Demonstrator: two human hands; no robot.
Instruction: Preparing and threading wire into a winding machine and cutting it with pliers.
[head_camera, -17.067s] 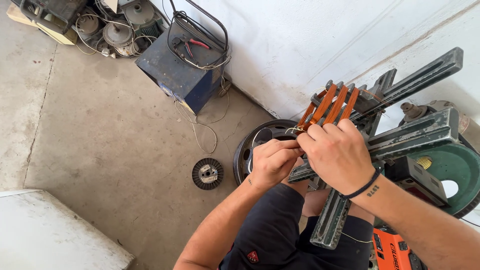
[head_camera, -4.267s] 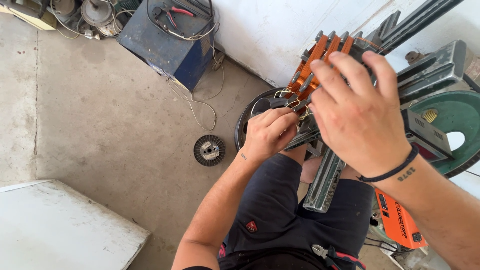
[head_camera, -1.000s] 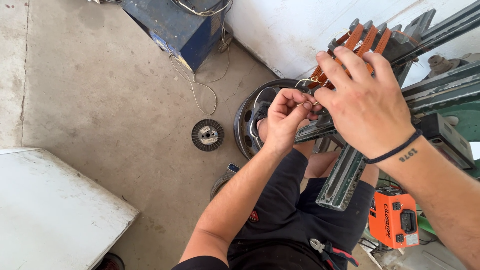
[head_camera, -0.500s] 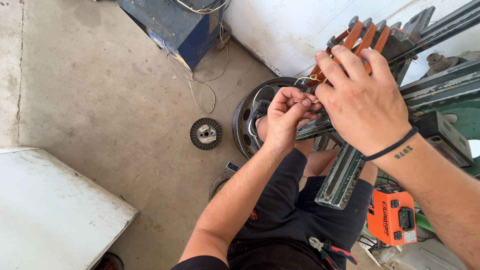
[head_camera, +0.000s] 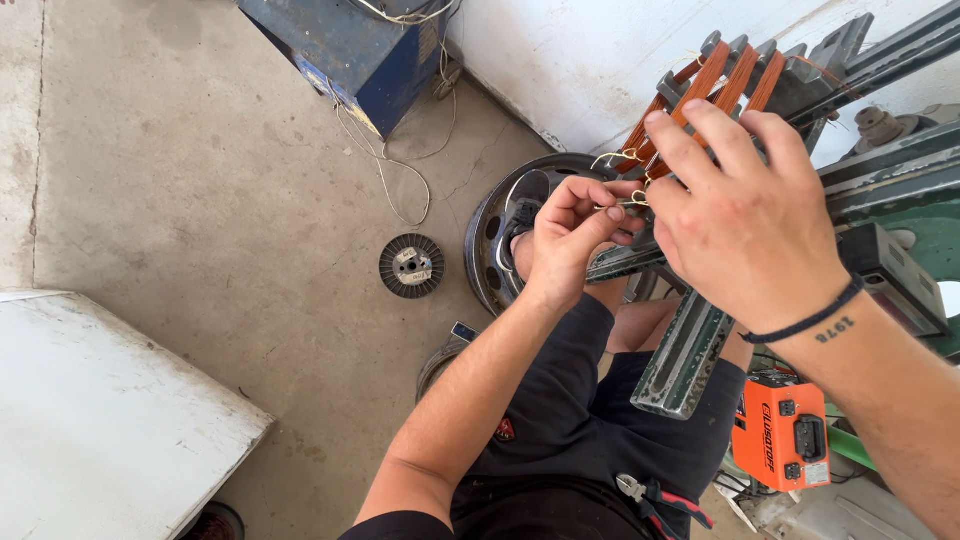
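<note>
Head camera, looking down at a seated person's two bare hands working on copper coils wound over a grey metal frame that rests across the lap. The coils sit at the upper right: several flat orange-brown bundles lying side by side, running up and away toward a white wall. The left hand is pinched shut, its fingers gripping a thin pale wire at the near end of the coils. The right hand lies spread over the same end, fingers splayed and pressing on the bundles; whether its thumb also nips the wire cannot be told, since the hand hides that spot. The wire looks fine, light and easily bent, likely to kink or snap if tugged, so it is best held close to the tie point with fingertips. The coils look stiff as a bundle but their coating would scratch; the frame looks heavy and rigid, the safer part to steady. Below on the concrete floor lie a dark wheel rim just behind the left hand, a small wire spool near it, a blue box further off, and an orange tool case by the right knee. A white board fills the lower left.
</note>
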